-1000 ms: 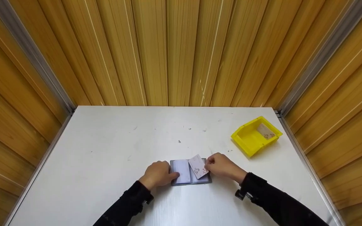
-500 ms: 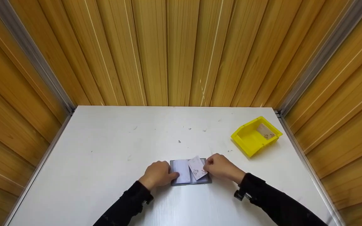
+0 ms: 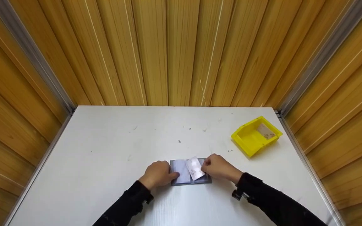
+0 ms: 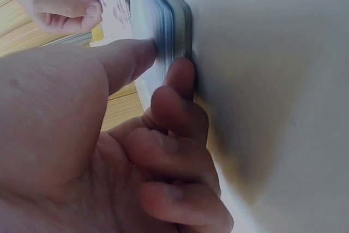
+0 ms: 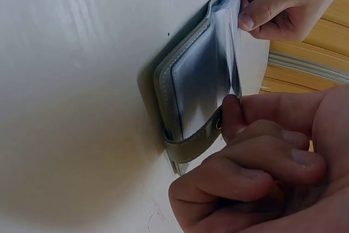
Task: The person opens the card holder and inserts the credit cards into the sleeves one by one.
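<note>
A grey card holder [image 3: 181, 171] lies spread on the white table, with clear plastic sleeves on its left side. My left hand [image 3: 156, 174] grips its left edge, thumb on top of the sleeves [image 4: 150, 20] and fingertips at the cover's edge. Between thumb and index finger, my right hand [image 3: 218, 168] pinches a pale printed card [image 3: 194, 168], which slants over the holder's middle. Whether the card's edge sits inside a sleeve, I cannot tell. In the right wrist view, a snap strap [image 5: 191, 145] curves up beside my right fingertips.
A yellow bin [image 3: 250, 140] stands at the back right of the table [image 3: 112, 135], holding a beige printed card [image 3: 266, 131]. Wood-patterned panels [image 3: 181, 53] rise behind and at both sides.
My right hand has shifted slightly left, carrying the card further over the holder's middle and the sleeves. My left hand and the holder stay in place.
</note>
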### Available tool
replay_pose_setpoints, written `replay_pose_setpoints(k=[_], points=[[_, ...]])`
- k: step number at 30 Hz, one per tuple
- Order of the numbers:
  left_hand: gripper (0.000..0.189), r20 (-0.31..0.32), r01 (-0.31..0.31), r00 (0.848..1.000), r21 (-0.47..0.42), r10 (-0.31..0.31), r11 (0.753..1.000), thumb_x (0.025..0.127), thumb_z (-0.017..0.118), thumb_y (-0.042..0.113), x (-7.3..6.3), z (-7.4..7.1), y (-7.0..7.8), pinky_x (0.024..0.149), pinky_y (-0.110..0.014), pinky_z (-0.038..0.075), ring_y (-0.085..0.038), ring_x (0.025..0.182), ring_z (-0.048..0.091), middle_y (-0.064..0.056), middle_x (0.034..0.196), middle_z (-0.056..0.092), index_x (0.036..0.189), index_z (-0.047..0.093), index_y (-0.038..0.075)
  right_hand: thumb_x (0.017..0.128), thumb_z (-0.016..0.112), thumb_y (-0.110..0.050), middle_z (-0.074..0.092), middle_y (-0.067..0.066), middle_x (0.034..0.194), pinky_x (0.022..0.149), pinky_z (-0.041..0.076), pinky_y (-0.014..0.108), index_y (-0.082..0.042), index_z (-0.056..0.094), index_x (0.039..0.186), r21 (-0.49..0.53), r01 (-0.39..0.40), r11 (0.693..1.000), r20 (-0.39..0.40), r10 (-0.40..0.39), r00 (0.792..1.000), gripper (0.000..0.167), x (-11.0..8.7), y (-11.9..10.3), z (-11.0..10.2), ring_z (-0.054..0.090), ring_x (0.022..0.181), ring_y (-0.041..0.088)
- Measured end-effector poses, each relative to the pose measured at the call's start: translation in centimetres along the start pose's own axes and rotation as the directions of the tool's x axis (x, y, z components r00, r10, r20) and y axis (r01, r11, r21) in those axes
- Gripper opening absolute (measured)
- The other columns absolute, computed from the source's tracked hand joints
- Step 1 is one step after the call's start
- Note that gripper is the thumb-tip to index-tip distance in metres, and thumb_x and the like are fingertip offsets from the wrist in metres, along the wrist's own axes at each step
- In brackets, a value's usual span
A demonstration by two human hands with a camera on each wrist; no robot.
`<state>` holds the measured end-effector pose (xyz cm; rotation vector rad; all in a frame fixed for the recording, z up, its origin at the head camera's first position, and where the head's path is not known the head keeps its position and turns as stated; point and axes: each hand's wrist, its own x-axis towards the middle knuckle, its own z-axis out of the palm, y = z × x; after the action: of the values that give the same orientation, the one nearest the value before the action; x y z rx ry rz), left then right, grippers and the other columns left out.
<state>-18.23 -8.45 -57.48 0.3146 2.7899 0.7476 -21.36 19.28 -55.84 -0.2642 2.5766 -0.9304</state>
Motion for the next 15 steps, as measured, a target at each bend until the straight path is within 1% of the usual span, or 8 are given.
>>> replay_pose_setpoints(k=[4, 7, 11, 15], points=[[0.042, 0.003, -0.001, 1.0, 0.006, 0.0, 1.0, 0.095, 0.081, 0.041, 0.21, -0.08, -0.03, 0.061, -0.034, 0.039, -0.018, 0.065, 0.05, 0.001, 0.067, 0.056, 0.068, 0.061, 0.016, 0.09, 0.072, -0.015, 0.069, -0.001, 0.081, 0.064, 0.044, 0.026, -0.01, 0.078, 0.081, -0.01, -0.006, 1.0, 0.004, 0.006, 1.0, 0.012, 0.04, -0.33, 0.04, 0.058, 0.073, 0.014], [0.04, 0.01, 0.004, 1.0, 0.008, -0.004, 1.0, 0.095, 0.081, 0.042, 0.26, -0.14, -0.02, 0.062, -0.034, 0.039, -0.018, 0.066, 0.051, 0.001, 0.069, 0.057, 0.072, 0.063, 0.014, 0.091, 0.073, -0.017, 0.068, -0.002, 0.08, 0.062, 0.043, 0.026, -0.012, 0.078, 0.08, -0.012, -0.03, 0.999, 0.034, 0.03, 0.999, 0.013, 0.1, -0.55, 0.06, 0.057, 0.071, 0.014], [0.039, 0.018, 0.009, 1.0, -0.008, -0.008, 1.0, 0.095, 0.081, 0.041, 0.16, -0.14, -0.02, 0.061, -0.033, 0.037, -0.018, 0.065, 0.049, 0.002, 0.067, 0.054, 0.072, 0.064, 0.014, 0.092, 0.073, -0.018, 0.068, -0.002, 0.079, 0.059, 0.041, 0.026, -0.012, 0.077, 0.079, -0.032, -0.047, 0.998, 0.072, 0.049, 0.996, 0.015, 0.12, -0.7, 0.06, 0.057, 0.07, 0.015], [0.039, 0.011, 0.002, 1.0, -0.014, -0.002, 1.0, 0.095, 0.081, 0.04, 0.11, -0.11, -0.13, 0.06, -0.032, 0.036, -0.017, 0.064, 0.048, 0.002, 0.066, 0.053, 0.071, 0.065, 0.014, 0.092, 0.073, -0.018, 0.069, -0.001, 0.079, 0.059, 0.042, 0.026, -0.012, 0.077, 0.08, -0.045, -0.052, 0.998, 0.06, 0.055, 0.997, 0.015, 0.24, -0.76, 0.17, 0.057, 0.07, 0.015]])
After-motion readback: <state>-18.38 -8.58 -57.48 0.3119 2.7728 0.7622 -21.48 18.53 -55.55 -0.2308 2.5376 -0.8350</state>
